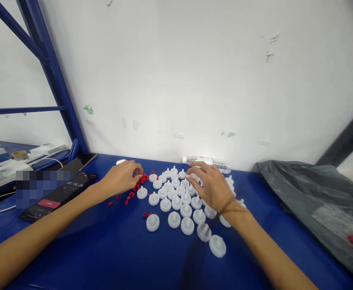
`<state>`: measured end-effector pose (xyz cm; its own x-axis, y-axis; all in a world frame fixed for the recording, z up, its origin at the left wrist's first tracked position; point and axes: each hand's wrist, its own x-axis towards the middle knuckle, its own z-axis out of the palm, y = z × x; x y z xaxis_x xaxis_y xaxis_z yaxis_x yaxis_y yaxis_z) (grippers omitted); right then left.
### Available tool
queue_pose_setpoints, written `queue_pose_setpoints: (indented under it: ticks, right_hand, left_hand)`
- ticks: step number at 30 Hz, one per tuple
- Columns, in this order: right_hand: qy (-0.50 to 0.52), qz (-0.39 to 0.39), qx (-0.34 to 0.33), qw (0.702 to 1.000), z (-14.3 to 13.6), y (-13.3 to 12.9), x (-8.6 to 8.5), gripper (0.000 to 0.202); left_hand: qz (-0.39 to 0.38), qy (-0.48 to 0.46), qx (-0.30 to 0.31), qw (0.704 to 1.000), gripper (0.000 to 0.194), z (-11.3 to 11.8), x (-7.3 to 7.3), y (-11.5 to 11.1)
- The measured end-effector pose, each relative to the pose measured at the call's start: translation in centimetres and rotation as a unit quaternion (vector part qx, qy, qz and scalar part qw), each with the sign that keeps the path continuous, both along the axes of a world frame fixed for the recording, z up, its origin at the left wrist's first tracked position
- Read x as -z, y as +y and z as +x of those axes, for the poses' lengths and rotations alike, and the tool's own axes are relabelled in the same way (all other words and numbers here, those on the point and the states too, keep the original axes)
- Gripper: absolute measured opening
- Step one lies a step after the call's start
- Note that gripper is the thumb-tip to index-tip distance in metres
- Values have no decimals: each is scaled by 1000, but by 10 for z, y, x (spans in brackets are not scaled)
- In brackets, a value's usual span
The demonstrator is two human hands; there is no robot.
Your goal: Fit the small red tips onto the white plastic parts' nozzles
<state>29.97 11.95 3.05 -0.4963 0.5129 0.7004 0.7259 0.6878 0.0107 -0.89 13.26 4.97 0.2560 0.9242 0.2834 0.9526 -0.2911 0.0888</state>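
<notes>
My left hand [125, 177] is at the small red caps [138, 183], its thumb and fingers curled into a pinch at the edge of the pile. What is between its fingertips is too small to make out. Among the white round pieces with nozzles [176, 203], my right hand [214, 187] has its thumb and fingers bent around a white nozzled piece [194, 172] at the back of the group. The hand partly hides this piece. Several white pieces stand nozzle up, and a red cap [157, 179] sits on one nozzle.
A clear plastic bottle [221, 166] lies against the wall. On the left are a phone with a running timer [61, 193], another dark phone [81, 162], white boxes [48, 149] and a tape roll [19, 155]. A grey plastic bag [300, 193] covers the right side of the blue table [118, 253].
</notes>
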Motion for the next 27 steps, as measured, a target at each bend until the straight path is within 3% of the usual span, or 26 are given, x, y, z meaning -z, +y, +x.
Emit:
queue_pose_setpoints:
  ticks: [4, 9, 13, 21, 24, 27]
  right_hand:
    - [-7, -29, -44, 999, -7, -6, 0, 16]
    - [-2, -27, -85, 996, -27, -26, -3, 35]
    - [-6, 4, -118, 993, -38, -37, -5, 37]
    - [10, -40, -135, 990, -38, -32, 2, 35]
    - [9, -62, -139, 988, -38, -31, 4, 39]
    - [17, -46, -127, 991, -38, -33, 0, 41]
  left_hand:
    - [60, -61, 22, 996, 31, 12, -5, -11]
    - [104, -108, 235, 960, 23, 36, -1, -40]
    - [138, -152, 327, 923, 12, 47, 7, -54]
    - [185, -141, 319, 919, 21, 46, 18, -51]
    - [185, -162, 304, 921, 15, 47, 13, -51]
    - [158, -195, 245, 936, 15, 43, 3, -47]
